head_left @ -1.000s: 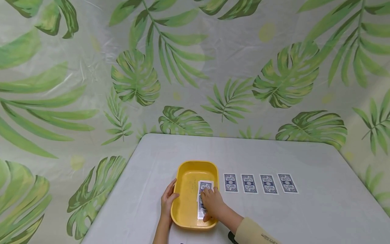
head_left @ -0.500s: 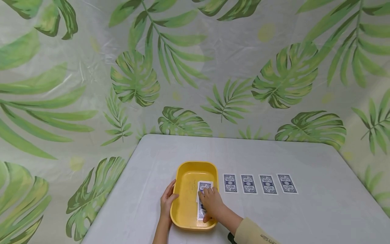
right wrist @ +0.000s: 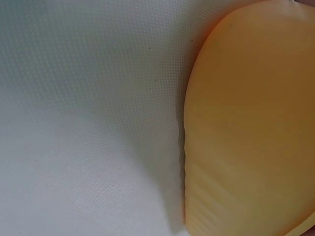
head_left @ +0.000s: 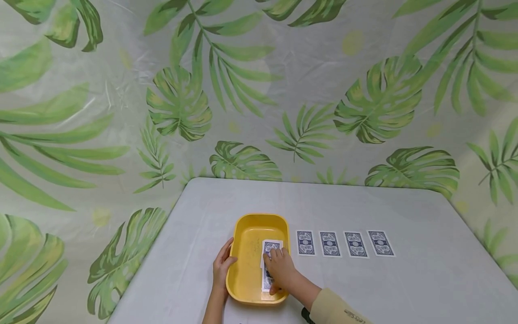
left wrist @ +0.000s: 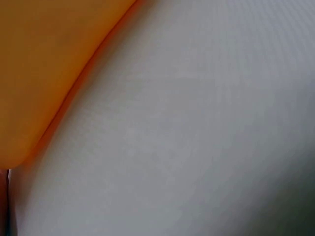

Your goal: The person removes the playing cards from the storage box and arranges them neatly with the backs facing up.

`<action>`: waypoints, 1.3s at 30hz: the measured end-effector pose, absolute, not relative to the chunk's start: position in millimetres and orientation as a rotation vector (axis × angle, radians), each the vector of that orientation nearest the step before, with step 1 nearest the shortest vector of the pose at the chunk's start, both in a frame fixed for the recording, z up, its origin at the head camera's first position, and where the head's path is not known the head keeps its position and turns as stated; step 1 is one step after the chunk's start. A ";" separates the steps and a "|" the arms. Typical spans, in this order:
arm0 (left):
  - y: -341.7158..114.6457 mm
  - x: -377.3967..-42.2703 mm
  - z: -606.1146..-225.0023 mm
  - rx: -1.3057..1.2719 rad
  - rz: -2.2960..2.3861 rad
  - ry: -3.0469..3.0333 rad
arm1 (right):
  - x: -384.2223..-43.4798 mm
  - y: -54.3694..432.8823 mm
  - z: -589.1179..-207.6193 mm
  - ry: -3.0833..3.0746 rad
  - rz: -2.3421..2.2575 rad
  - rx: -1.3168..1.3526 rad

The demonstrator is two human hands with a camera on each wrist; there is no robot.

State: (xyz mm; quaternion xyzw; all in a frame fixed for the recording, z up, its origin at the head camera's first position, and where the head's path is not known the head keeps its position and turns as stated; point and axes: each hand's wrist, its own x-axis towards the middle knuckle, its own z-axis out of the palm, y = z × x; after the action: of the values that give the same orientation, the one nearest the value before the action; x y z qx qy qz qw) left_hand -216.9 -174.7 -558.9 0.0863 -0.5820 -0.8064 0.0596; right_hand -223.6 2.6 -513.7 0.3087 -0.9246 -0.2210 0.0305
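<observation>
Playing cards [head_left: 269,260] lie in the yellow tray [head_left: 247,265], right hand [head_left: 280,270] pinching the top one; left hand [head_left: 222,269] grips the tray's nine-o'clock rim. Next, probably a clean single-card lift toward the row of four cards [head_left: 341,244] at three o'clock.

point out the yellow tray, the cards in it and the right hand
yellow tray [head_left: 247,234], head view, bare floor near its far end
cards in the tray [head_left: 271,246], head view, top card's far end
right hand [head_left: 280,269], head view, back of hand

Grey table [head_left: 404,288]: bears one yellow tray [head_left: 247,234] and, beside it, four face-down cards in a row [head_left: 341,243].
</observation>
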 end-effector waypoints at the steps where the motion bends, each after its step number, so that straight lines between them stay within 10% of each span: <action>1: -174.9 -217.0 -559.5 0.264 -2.441 -1.763 | -223.6 2.6 -513.7 -2.848 -0.681 0.951; 39: -175.5 -217.8 -561.1 0.264 -2.410 -1.795 | -212.5 11.6 -500.2 -2.817 -0.553 1.105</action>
State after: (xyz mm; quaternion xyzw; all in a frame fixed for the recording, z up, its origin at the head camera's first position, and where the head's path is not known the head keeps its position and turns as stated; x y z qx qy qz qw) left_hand -217.8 -175.5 -561.1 0.0874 -0.5940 -0.7973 0.0624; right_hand -212.5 11.6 -500.2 0.3592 -0.9152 -0.1796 0.0329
